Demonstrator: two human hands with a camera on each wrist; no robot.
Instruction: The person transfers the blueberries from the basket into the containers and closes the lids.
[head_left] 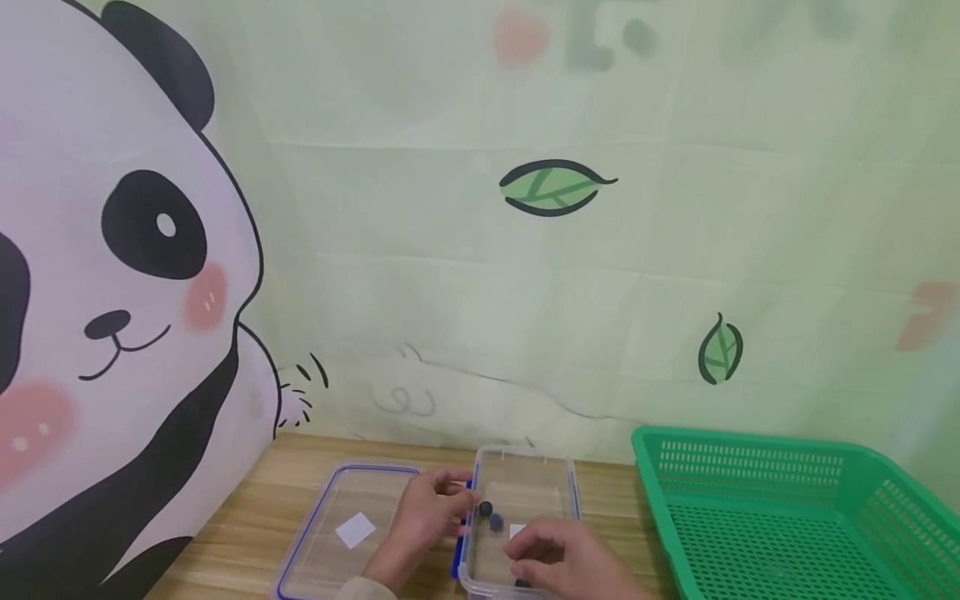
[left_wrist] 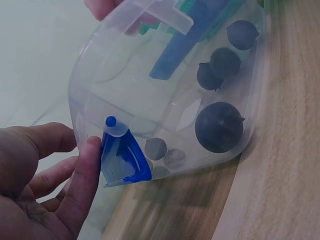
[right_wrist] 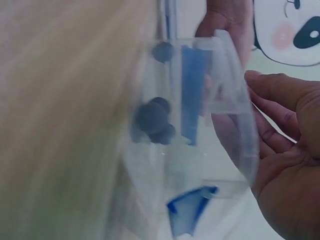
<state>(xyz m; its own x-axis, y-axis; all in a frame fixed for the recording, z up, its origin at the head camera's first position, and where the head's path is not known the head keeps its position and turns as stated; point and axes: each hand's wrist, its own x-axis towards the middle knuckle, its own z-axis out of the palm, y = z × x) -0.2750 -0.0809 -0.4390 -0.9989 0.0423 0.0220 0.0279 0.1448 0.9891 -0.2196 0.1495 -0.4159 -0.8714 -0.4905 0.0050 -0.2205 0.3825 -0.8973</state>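
Observation:
A clear plastic box (head_left: 528, 467) with blue side latches (left_wrist: 125, 160) stands on the wooden table. Several small dark round balls (head_left: 496, 522) with little nubs lie on its floor; in the left wrist view, one ball (left_wrist: 220, 127) looks larger and close to the wall. My left hand (head_left: 431, 512) grips the box's left rim, a finger outside against the latch. Over the box's front end is my right hand (head_left: 566, 557), its fingers loosely bent and thumb apart from the forefinger, with nothing visible between them. Below its fingertips shows another dark ball (head_left: 522, 583).
Left of the box lies a clear lid (head_left: 322, 533) with a blue seal and a white label (head_left: 355, 530). A green slotted basket (head_left: 660, 500) stands to the right. Behind the wooden table (head_left: 247, 492) hangs a pale green cloth (head_left: 450, 250) printed with a panda and leaves.

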